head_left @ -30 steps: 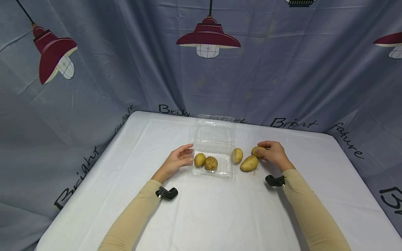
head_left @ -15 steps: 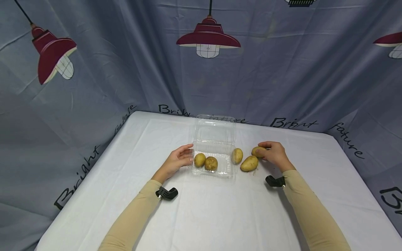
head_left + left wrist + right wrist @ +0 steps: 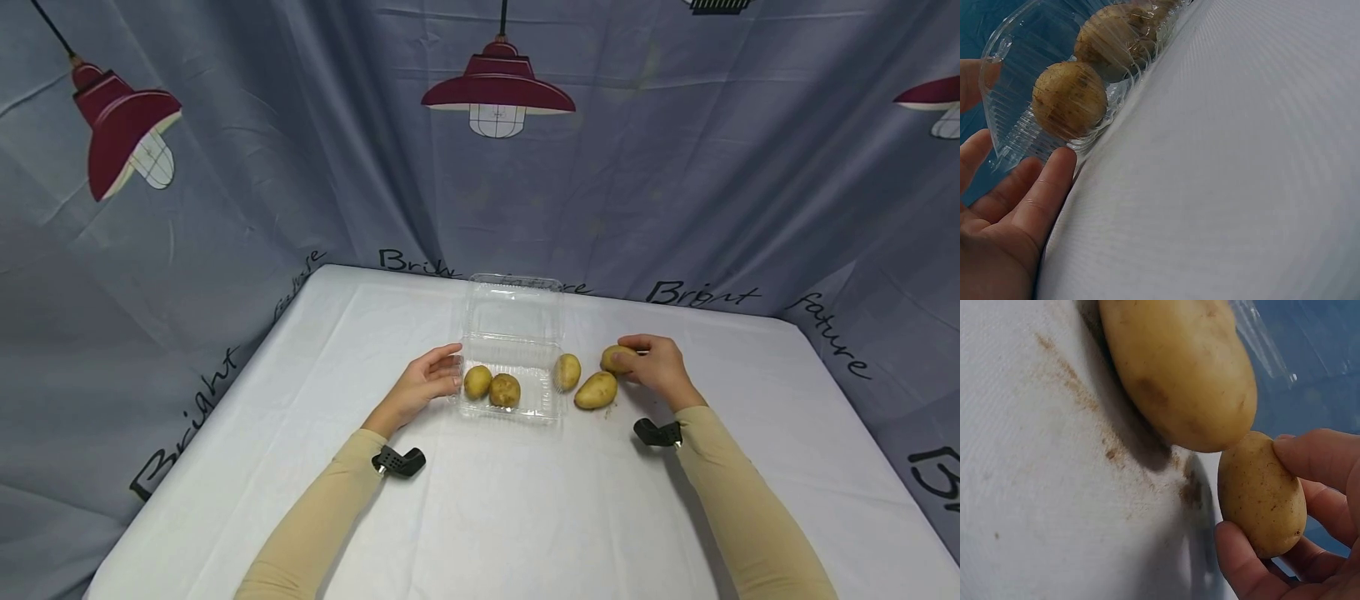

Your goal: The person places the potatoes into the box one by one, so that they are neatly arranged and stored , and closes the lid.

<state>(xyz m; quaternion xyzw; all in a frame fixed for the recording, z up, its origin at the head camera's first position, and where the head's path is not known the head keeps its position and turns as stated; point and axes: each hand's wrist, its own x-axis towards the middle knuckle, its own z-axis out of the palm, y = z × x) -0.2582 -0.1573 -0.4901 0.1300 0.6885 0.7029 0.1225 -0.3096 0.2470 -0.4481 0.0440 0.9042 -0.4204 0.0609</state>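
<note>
A clear plastic clamshell box (image 3: 536, 398) lies with its lid raised behind it and two potatoes (image 3: 505, 390) inside. My left hand (image 3: 423, 385) is at the box's left wall, its fingers extended; in the left wrist view the fingertips (image 3: 1060, 164) are right at the ribbed side. With thumb and fingers my right hand (image 3: 657, 368) pinches a small potato (image 3: 1261, 497). A larger potato (image 3: 1179, 372) lies on the cloth just nearer to me, and another potato (image 3: 567, 372) is beside the box's right wall.
White cloth (image 3: 525, 517) covers the table. Crumbs of soil (image 3: 1110, 453) are scattered by the larger potato. A grey-blue curtain (image 3: 615, 192) printed with lamps hangs behind the table's far edge.
Very little differs. The right hand and the potato it pinches have shifted very slightly; the left hand, the box and the other potatoes stay put.
</note>
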